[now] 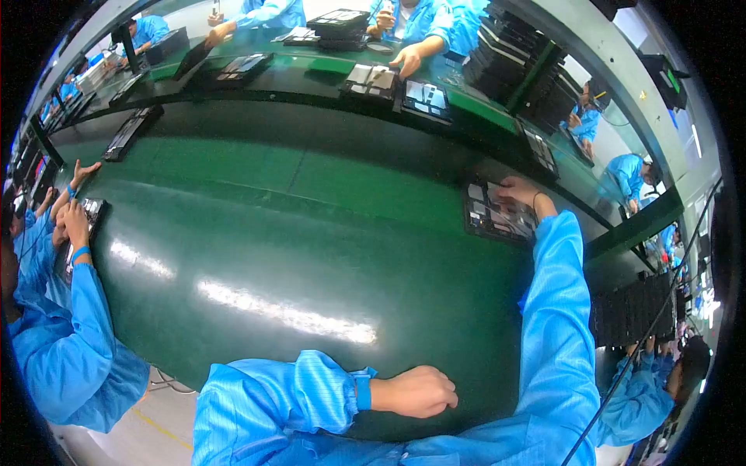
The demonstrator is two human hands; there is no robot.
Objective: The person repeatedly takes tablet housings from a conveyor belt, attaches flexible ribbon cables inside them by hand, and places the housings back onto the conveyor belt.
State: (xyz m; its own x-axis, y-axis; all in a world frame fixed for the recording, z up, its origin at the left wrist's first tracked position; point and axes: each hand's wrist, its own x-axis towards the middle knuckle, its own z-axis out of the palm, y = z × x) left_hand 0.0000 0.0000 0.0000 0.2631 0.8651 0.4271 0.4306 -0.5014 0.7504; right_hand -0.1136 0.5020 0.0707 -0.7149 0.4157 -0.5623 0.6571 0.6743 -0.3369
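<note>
My right arm stretches forward to the right. My right hand (517, 190) lies on the far right part of a flat black tray (471, 221) with silver and dark electronic parts in it, its fingers bent over the tray. The tray sits flat on the green surface. Exactly how the fingertips meet it is too small to make out. Close to the bench's near edge rests my left hand (420, 392), its fingers curled in, with a blue band at the wrist. Nothing shows in it, and no object lies beside it.
The green bench (272, 248) spans the middle. Another black tray (132, 133) is at the far left. A raised shelf (303, 101) crosses behind, bearing several trays. A co-worker (70, 334) handles a device at left; others sit across. Stacked black trays (633, 311) stand at right.
</note>
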